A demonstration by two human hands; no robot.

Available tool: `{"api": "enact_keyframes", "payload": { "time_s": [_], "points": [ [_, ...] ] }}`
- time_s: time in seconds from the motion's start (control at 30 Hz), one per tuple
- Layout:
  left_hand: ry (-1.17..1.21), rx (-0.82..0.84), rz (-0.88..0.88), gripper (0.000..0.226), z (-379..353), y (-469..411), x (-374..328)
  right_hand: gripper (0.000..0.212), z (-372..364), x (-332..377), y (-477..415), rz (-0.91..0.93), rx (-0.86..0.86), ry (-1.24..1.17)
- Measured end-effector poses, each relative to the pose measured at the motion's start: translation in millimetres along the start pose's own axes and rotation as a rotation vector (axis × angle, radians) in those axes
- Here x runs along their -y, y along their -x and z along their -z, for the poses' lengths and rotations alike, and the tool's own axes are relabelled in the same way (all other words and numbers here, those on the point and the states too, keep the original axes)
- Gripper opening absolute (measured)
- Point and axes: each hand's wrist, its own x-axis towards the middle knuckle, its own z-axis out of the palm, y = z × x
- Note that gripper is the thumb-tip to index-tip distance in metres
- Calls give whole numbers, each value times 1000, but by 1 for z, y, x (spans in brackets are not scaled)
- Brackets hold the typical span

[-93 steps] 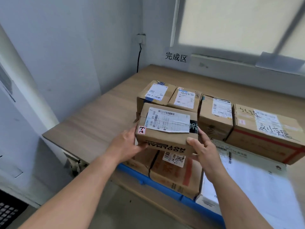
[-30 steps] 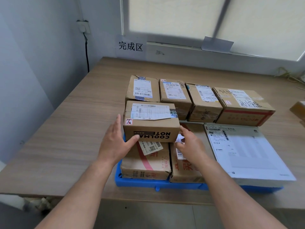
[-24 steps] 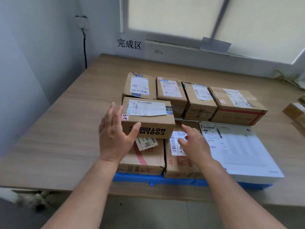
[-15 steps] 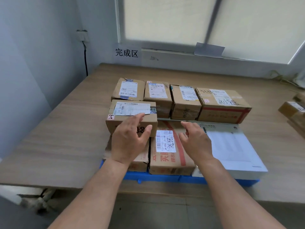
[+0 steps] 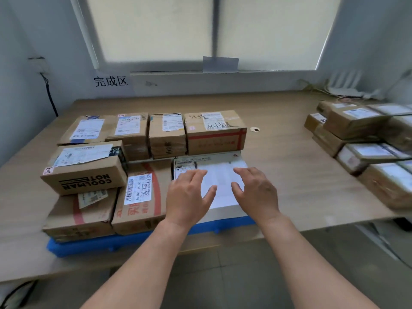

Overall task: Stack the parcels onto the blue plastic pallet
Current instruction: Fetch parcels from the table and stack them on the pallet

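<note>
- Your hands have come off the COOLMAN box (image 5: pixel 84 168) and swung to the right since half a second ago; they are now in front of the white flat parcel (image 5: pixel 219 172).
- Your left hand (image 5: pixel 188 197) is spread, fingers straight and apart, holding nothing.
- Your right hand (image 5: pixel 256 192) is spread the same way, just beside the left, with a strip of the white parcel showing between them. You cannot tell whether either palm touches it.
- That COOLMAN box sits on the second layer, at the left front of the stack, resting on the red-ringed carton (image 5: pixel 80 216) below it.
- Beside that carton lies the red-printed carton (image 5: pixel 142 197) with a barcode label, touching the white flat parcel on its right.
- Behind them stands a back row of four cartons (image 5: pixel 167 134), side by side, the rightmost with a red band.
- All of these rest on the blue plastic pallet (image 5: pixel 89 245), whose edge shows at the front.
- The pallet lies on the wooden surface (image 5: pixel 289 163).
- Well apart, at the right end of the surface, is a pile of parcels (image 5: pixel 361 139), blurred.
- On the wall behind is a paper sign (image 5: pixel 111 81) under the window (image 5: pixel 200 30).
</note>
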Motion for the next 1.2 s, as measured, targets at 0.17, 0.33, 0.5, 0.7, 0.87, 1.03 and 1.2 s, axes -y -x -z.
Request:
{"api": "enact_keyframes", "payload": {
  "time_s": [0.17,0.33,0.5,0.7,0.87,1.03,1.2],
  "points": [
    [50,20,-51,47,-47,-15,-74,38,39,-73,9,-69,-38,36],
    [129,58,-151,47,-86,-29,-151,42,79,-140,21,-157,-65,117],
    [187,147,-238,54,-114,-42,-205,45,105,-194,31,-282,-93,148],
    [186,207,-314,55,-154,-64,-248,43,113,-248,26,-374,-155,163],
    [188,238,-341,58,-194,-98,-284,43,123,-298,2,-407,-160,197],
    [169,286,-358,60,-232,-141,-325,39,141,-352,-32,-434,-152,216],
    [182,317,-363,59,-269,-193,-369,42,156,-410,-74,-504,-166,222]
  ]
}}
